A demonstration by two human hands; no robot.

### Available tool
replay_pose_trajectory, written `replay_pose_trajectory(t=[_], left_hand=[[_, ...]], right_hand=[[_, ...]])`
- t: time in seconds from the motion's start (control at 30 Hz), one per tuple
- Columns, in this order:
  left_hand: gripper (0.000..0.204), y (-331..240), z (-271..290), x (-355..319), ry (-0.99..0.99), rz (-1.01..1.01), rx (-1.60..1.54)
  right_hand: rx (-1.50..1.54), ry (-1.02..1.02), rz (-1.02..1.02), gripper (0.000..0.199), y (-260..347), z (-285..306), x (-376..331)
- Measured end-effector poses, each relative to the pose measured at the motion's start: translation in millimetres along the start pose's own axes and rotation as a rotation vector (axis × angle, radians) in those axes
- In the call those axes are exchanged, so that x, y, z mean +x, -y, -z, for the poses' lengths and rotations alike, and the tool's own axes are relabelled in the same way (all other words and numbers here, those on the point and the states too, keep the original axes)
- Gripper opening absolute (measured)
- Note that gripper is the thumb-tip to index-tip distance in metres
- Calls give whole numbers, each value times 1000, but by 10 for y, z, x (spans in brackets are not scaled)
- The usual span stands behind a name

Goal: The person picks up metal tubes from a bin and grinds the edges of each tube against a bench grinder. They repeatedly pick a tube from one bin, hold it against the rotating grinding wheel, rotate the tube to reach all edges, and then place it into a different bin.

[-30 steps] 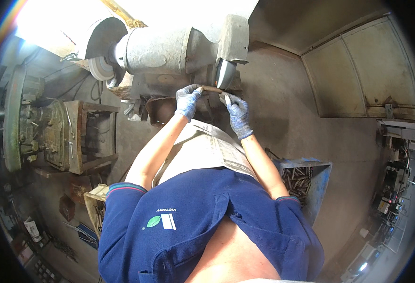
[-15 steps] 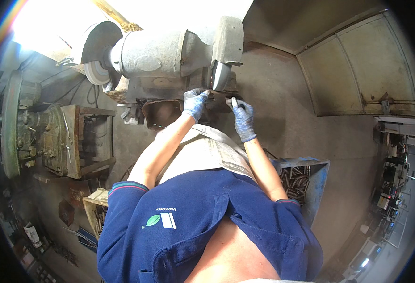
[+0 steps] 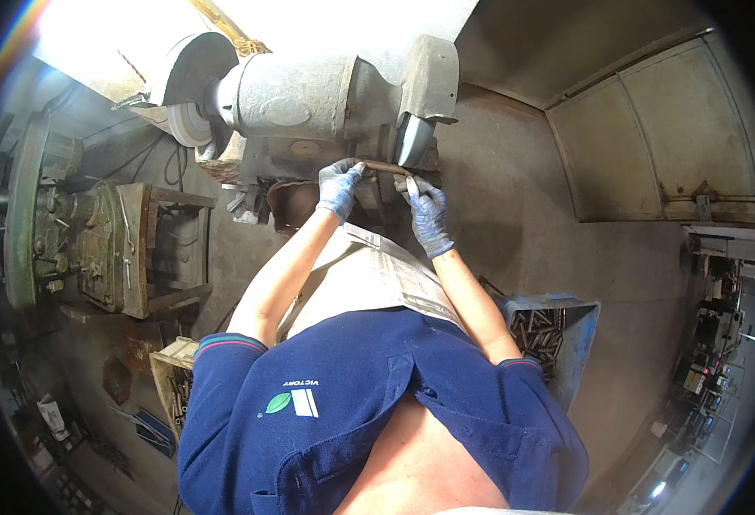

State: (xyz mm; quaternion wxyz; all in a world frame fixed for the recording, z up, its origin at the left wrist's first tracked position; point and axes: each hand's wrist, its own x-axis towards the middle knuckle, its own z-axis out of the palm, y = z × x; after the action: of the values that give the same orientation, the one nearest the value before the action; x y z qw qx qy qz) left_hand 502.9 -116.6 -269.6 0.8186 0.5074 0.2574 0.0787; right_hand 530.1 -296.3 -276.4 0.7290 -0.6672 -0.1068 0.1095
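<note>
My left hand (image 3: 339,189), in a blue-and-grey work glove, pinches the left end of a short brown metal rod (image 3: 385,166). The rod's other end meets the fingertips of my right hand (image 3: 429,213), gloved alike, with its fingers closed. Between my hands the rod lies roughly level, right at the lower edge of the right wheel (image 3: 415,140) of a grey bench grinder (image 3: 296,96). Whether rod and wheel touch, I cannot tell.
A second, pale wheel (image 3: 188,125) sits at the grinder's left end. Below the grinder is a rusty tub (image 3: 288,206). A blue bin (image 3: 585,343) of metal rods stands by my right arm, a wooden box (image 3: 164,367) by my left. Green machinery (image 3: 94,249) fills the left side.
My left hand has moved left and my right hand has come in toward it. The rod now shows stretched between both hands. The whole view has shifted slightly.
</note>
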Motion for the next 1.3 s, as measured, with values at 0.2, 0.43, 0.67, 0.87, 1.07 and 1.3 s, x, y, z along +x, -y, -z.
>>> replay_pose_trajectory(t=[0.2,0.43,0.67,0.87,1.07,1.3], left_hand=[[14,-46,108,-319,88,-95,84],[16,-423,109,-746,237,-204,102],[15,-630,56,-988,331,-326,57],[17,-591,20,-1107,475,-175,94],[19,-243,375,-1175,475,-128,575],[22,342,1048,-1807,163,238,699]], right_hand=[[-265,20,324,20,289,-5,-215],[-533,27,540,35,947,-132,-663],[-644,-29,636,35,1264,-255,-977],[-691,-96,602,34,1397,-146,-1228],[-838,-209,383,31,1624,333,-1833],[-946,-421,275,34,1447,1769,-2974]])
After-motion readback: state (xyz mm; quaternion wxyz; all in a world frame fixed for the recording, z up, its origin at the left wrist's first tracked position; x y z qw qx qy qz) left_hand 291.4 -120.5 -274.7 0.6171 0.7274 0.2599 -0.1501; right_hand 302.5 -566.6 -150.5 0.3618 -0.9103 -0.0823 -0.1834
